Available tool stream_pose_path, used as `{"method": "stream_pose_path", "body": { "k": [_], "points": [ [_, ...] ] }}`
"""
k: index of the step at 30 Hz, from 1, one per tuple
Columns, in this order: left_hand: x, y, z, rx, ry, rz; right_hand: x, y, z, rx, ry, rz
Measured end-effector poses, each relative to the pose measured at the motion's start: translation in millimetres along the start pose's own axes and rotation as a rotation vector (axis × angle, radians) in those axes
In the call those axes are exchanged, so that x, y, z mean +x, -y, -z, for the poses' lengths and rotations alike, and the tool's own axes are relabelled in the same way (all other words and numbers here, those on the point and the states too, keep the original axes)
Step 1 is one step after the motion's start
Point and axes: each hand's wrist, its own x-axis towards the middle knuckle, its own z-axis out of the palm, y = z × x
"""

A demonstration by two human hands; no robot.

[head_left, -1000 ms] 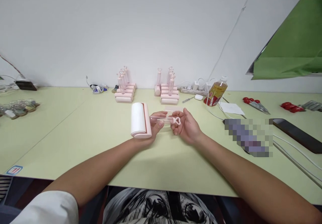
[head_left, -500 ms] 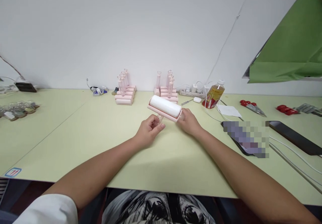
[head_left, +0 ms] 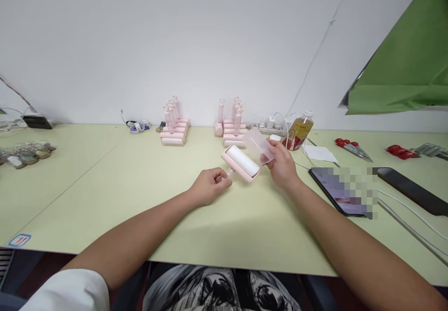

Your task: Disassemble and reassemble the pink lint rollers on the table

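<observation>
My left hand [head_left: 213, 186] is closed round the clear handle of a pink lint roller [head_left: 242, 162], held tilted above the table. Its white roll faces up, uncovered. In my right hand [head_left: 280, 162], a translucent pale pink cover [head_left: 258, 146] is pinched by one end, apart from the roller and a little above and to the right of it. Behind them, more pink lint rollers [head_left: 235, 141] stand with their handles up, near the wall. A second row of such lint rollers [head_left: 173, 137] is farther left.
On the right are a tilted-looking drink bottle [head_left: 301, 131], a power strip [head_left: 268, 129], white paper [head_left: 319, 153], a phone [head_left: 341, 192], a dark device [head_left: 413, 190] and red-handled tools [head_left: 352, 148]. Coiled cables [head_left: 137, 126] lie at the back left. Several small items [head_left: 26, 154] sit far left.
My right hand has pulled the translucent cover off the roller and moved it up and right. The roller in my left hand has turned and shifted slightly right and down.
</observation>
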Motion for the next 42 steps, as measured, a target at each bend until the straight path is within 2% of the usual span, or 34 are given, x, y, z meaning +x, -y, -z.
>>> {"method": "stream_pose_path", "body": {
  "k": [6, 12, 24, 33, 42],
  "points": [
    [-0.5, -1.5, 0.9, 0.019, 0.011, 0.006, -9.2, -7.3, -7.1, -0.137, 0.108, 0.065],
    [-0.3, -3.0, 1.4, 0.037, 0.009, 0.004, -11.1, -7.3, -6.7, -0.264, 0.116, 0.099],
    [0.5, -0.4, 1.1, 0.045, 0.001, -0.010, -13.5, -4.1, -7.6, -0.282, 0.205, 0.127],
    [0.6, 0.7, 0.7, 0.043, -0.010, 0.009, -18.0, -3.5, -11.7, -0.314, 0.330, 0.117],
    [0.1, -0.7, 0.6, 0.038, -0.010, 0.011, -20.0, -5.4, -12.6, -0.339, 0.356, 0.106]
  ]
}}
